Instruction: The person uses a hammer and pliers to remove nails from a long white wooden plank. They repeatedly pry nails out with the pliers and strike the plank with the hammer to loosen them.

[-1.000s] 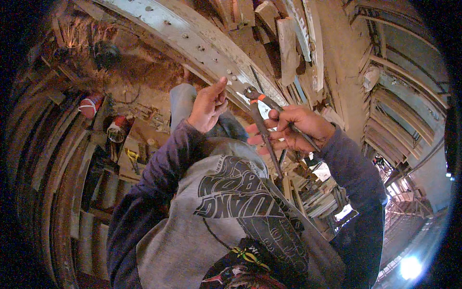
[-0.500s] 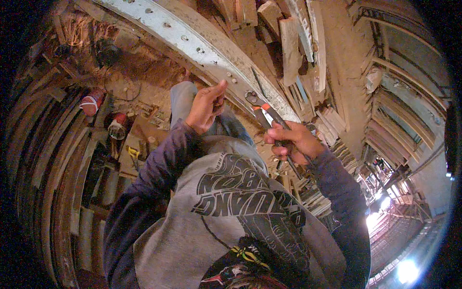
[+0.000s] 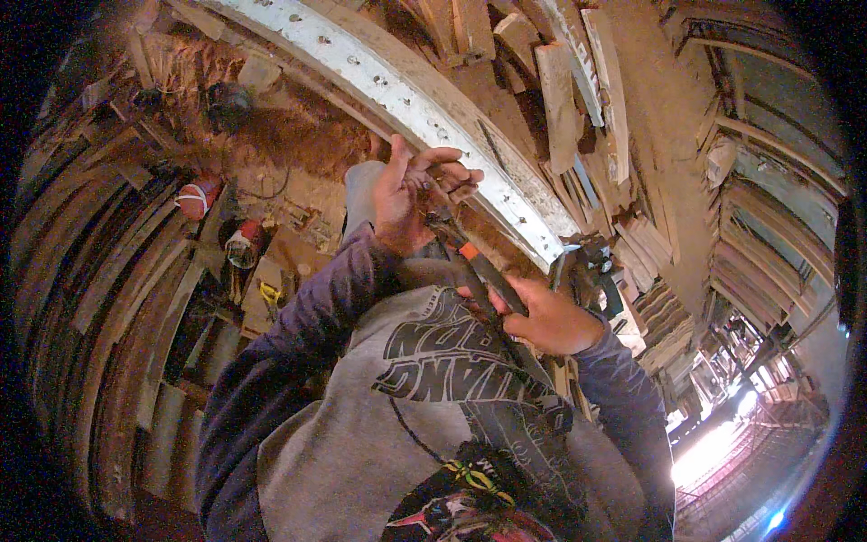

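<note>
Sawdust-strewn floor [image 3: 298, 144] fills upper left of frame. Long pale drilled plank [image 3: 424, 99] lies diagonally across top centre. Red canisters [image 3: 199, 197] at left; loose wood offcuts [image 3: 560, 99] heaped upper right.

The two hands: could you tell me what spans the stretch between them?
In the head view, a dark long-handled tool with an orange band bridges the left hand and right hand.

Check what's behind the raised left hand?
Behind the left hand runs a long curved white-painted timber with bolt holes, sawdust beside it. The hand covers the stretch directly behind it.
</note>
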### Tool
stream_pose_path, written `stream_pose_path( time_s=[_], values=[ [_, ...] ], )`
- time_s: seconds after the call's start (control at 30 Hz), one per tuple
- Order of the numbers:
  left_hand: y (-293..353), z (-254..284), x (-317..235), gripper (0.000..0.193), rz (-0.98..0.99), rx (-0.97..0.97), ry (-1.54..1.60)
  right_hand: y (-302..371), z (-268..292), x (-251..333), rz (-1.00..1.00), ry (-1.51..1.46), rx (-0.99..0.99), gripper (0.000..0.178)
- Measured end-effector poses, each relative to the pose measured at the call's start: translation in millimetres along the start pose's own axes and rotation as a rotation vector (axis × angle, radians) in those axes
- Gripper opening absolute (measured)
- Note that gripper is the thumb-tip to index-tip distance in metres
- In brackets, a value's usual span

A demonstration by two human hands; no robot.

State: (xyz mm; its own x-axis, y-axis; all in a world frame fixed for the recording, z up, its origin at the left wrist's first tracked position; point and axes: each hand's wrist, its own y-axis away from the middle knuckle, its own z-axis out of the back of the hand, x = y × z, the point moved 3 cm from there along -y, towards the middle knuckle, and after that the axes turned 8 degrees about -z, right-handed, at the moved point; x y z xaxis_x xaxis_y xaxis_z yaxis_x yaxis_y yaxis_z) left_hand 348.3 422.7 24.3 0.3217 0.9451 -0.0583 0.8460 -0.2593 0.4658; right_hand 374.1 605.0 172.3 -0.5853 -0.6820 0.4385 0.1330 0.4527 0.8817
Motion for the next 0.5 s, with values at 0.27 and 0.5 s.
stream_pose_path(
  time_s=[0.27,0.5],
  values=[
    [28.7,-4.5,28.4,0.065,-0.074,-0.018,-0.31,11.4,-33.8,-38.5,0.056,-0.066,-0.054,0.03],
    [41.3,5.8,47.5,0.052,0.044,0.032,-0.123,32.2,-55.2,-37.8,0.026,0.072,-0.128,0.035]
  ],
)
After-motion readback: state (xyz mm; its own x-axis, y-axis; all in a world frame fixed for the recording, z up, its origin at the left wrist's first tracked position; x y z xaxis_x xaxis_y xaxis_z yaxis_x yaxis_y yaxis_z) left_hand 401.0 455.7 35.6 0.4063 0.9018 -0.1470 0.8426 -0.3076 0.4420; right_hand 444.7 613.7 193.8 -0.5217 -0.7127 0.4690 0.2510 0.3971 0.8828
